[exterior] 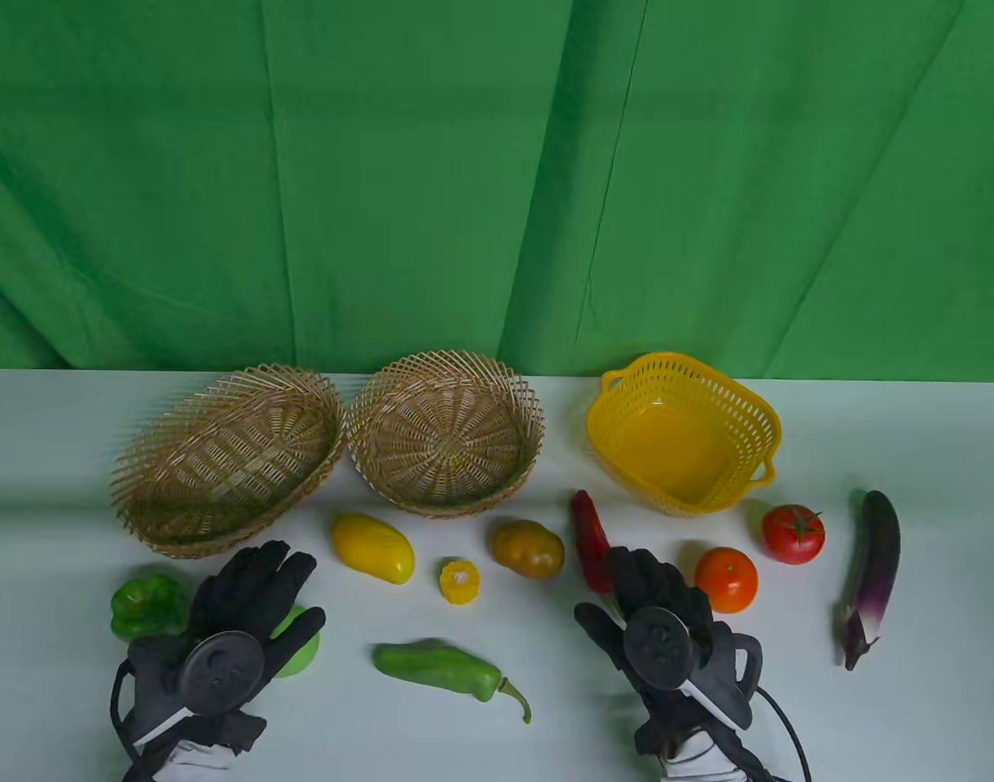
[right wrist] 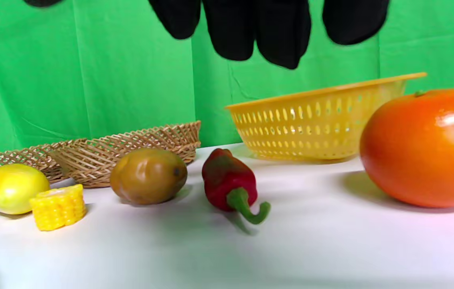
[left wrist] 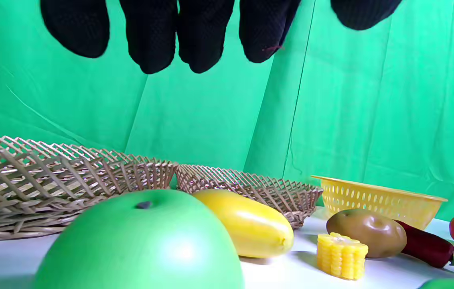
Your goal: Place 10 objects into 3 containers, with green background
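Observation:
My left hand [exterior: 289, 588] hovers with fingers spread above a green apple [exterior: 300, 652], which is large and close in the left wrist view [left wrist: 142, 245]; it holds nothing. My right hand [exterior: 613, 588] is open above the stem end of a red pepper [exterior: 588, 533], with an orange [exterior: 726, 579] to its right; both lie below its fingers [right wrist: 279, 32]. An oval wicker basket [exterior: 220, 464], a round wicker basket [exterior: 446, 432] and a yellow plastic basket [exterior: 683, 432] stand at the back, all without contents.
Loose on the white table are a green bell pepper [exterior: 147, 604], a yellow mango [exterior: 372, 547], a corn piece [exterior: 459, 582], a brown fruit [exterior: 528, 548], a long green pepper [exterior: 444, 668], a tomato [exterior: 793, 533] and an eggplant [exterior: 870, 570].

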Motion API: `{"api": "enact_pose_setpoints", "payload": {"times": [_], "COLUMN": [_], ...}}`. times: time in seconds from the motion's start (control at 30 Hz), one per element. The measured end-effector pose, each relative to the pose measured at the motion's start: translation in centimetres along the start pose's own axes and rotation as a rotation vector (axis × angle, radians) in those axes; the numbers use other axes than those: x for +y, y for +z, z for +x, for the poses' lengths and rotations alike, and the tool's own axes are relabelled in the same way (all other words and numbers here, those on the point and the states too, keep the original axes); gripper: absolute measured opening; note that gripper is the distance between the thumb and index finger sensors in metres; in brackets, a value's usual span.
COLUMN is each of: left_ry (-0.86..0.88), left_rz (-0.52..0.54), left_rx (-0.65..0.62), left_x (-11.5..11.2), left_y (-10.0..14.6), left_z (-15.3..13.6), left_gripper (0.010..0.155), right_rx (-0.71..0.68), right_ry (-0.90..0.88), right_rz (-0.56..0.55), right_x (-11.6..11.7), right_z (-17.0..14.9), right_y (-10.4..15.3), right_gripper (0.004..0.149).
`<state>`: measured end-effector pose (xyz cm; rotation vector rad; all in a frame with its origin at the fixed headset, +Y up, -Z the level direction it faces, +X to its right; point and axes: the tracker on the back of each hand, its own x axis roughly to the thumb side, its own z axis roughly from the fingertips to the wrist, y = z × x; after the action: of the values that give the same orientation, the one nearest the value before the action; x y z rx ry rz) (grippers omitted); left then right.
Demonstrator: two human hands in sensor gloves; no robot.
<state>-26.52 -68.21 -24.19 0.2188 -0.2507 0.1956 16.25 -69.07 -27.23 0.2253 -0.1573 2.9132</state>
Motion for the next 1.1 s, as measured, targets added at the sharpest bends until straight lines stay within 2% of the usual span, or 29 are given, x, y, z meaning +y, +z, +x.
{"api": "enact_pose_setpoints", "payload": {"times": [0.47,1.1], "left_ry": [-0.014,-0.103], "left_rz": [-0.026,-0.252], "left_rx": [-0.005,0.045], "left_x": [-0.6,-6.1], "left_y": [-0.1,-0.8], "left_z": [0.1,-1.1], "left_gripper": [0.07,0.073], "right_rx": [-0.007,-0.004], "right_ry": [-0.012,-0.015], "right_rz": [-0.003,0.012], "right_x": [0.0,0.2], "right_z": [-0.1,-0.2], "right_y": [0.0,-0.1], "right_gripper": [0.079,0.079]}}
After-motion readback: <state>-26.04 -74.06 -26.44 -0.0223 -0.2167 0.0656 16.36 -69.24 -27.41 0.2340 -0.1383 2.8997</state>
